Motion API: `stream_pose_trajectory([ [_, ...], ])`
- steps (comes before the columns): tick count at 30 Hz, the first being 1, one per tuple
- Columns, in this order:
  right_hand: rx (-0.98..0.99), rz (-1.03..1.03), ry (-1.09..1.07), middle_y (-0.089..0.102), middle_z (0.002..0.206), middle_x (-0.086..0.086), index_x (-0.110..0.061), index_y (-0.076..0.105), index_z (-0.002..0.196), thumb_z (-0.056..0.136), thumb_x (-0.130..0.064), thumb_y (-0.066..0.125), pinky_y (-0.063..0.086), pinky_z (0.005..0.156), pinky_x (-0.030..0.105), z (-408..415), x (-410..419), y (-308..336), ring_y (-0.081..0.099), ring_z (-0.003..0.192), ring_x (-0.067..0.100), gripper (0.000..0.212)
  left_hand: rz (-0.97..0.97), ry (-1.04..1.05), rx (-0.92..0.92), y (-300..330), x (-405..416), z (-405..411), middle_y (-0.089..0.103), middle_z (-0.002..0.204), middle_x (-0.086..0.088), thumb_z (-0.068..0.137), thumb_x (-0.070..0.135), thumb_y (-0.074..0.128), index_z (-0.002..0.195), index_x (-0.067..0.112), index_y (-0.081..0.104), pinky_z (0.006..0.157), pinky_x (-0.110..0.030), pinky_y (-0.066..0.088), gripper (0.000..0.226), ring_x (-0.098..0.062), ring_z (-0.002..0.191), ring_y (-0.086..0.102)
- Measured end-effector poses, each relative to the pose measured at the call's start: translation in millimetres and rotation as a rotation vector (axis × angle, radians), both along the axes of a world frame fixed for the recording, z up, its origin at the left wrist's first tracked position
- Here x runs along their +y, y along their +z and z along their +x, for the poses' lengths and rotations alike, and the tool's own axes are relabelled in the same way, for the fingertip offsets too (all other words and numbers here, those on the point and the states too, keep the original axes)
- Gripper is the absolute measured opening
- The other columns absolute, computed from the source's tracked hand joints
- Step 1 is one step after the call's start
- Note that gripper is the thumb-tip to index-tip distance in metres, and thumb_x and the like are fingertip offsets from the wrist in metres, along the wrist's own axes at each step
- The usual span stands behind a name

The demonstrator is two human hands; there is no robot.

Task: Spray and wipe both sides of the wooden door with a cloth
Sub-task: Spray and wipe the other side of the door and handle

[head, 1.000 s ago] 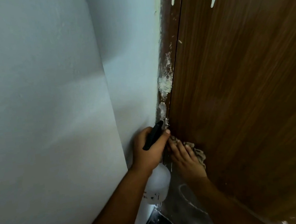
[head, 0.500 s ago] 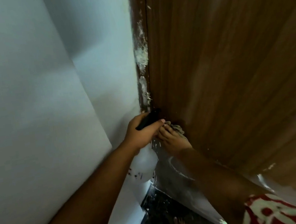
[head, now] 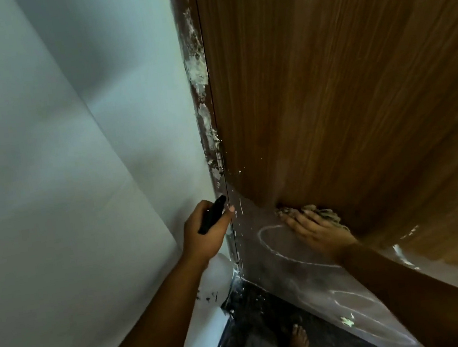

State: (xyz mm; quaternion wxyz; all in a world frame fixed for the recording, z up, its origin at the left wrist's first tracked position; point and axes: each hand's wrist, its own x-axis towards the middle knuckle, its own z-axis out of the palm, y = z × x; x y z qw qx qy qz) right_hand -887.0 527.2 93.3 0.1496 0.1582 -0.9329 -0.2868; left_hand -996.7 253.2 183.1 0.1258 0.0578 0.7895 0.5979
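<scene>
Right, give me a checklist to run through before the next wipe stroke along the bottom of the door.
1. Cloth flat against the wooden door: ok, the right hand presses it there with straight fingers.
2. Spray bottle secure: ok, the left hand grips it.
3. Nozzle aimed at the door: cannot tell.
4. Door surface damp: cannot tell, blurred.
5. Lower grey panel clean: not ok, white marks show.
6. Bare foot out of the way: ok, below on the floor.

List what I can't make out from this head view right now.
- Spray bottle: body mostly hidden behind the left hand and forearm.
- Cloth: largely covered by the right hand.
- Wooden door: top cut off by the frame; far side unseen; motion blur.
</scene>
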Motion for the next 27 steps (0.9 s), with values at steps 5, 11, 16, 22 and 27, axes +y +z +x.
stream_pose_trajectory([
  [5, -0.339, 0.166, 0.006, 0.053, 0.143, -0.001, -0.022, 0.057, 0.136, 0.095, -0.031, 0.042, 0.009, 0.121, 0.04, -106.6, -62.8, 0.2, 0.029, 0.145, 0.026, 0.045, -0.009, -0.035, 0.008, 11.0, 18.9, -10.0, 0.063, 0.078, 0.002, 0.087, 0.035, 0.077, 0.084, 0.025, 0.058, 0.077, -0.044, 0.057, 0.021, -0.02, 0.076, 0.062],
  [11, -0.377, 0.242, 0.015, 0.011, 0.163, 0.015, -0.001, 0.016, 0.154, 0.104, -0.023, 0.03, 0.002, 0.122, 0.039, -152.2, -101.9, 30.8, 0.007, 0.15, 0.031, 0.056, 0.052, -0.011, -0.053, 17.6, 26.4, -27.3, 0.066, 0.094, 0.001, 0.087, 0.034, 0.076, 0.11, 0.017, 0.065, 0.087, -0.034, 0.056, 0.03, -0.019, 0.091, 0.064],
  [16, -0.346, 0.148, 0.062, 0.005, 0.163, 0.018, 0.001, 0.008, 0.154, 0.101, -0.015, 0.013, -0.003, 0.121, 0.038, -151.9, -99.4, 35.5, -0.001, 0.15, 0.033, 0.056, 0.082, -0.012, -0.054, 15.3, 23.3, -24.2, 0.068, 0.088, 0.007, 0.089, 0.027, 0.074, 0.099, 0.024, 0.064, 0.074, -0.02, 0.053, 0.014, -0.014, 0.085, 0.066],
  [22, -0.326, 0.243, -0.034, 0.055, 0.142, 0.004, -0.015, 0.063, 0.13, 0.079, -0.054, 0.064, 0.024, 0.117, 0.037, -92.8, -72.2, 45.6, 0.044, 0.136, 0.027, 0.063, 0.056, -0.124, -0.048, 16.0, 51.2, -15.0, 0.069, 0.096, 0.001, 0.087, 0.029, 0.077, 0.096, 0.026, 0.06, 0.083, -0.036, 0.058, 0.019, -0.02, 0.094, 0.067],
  [27, -0.202, 0.196, -0.098, 0.064, 0.13, -0.001, -0.019, 0.069, 0.121, 0.081, -0.037, 0.056, 0.019, 0.115, 0.037, -12.5, -21.5, 27.5, 0.04, 0.128, 0.025, 0.046, 0.063, -0.36, -0.054, 15.1, 93.9, 15.1, 0.066, 0.109, -0.003, 0.086, 0.023, 0.078, 0.1, 0.026, 0.056, 0.089, -0.043, 0.059, 0.026, -0.024, 0.102, 0.067],
])
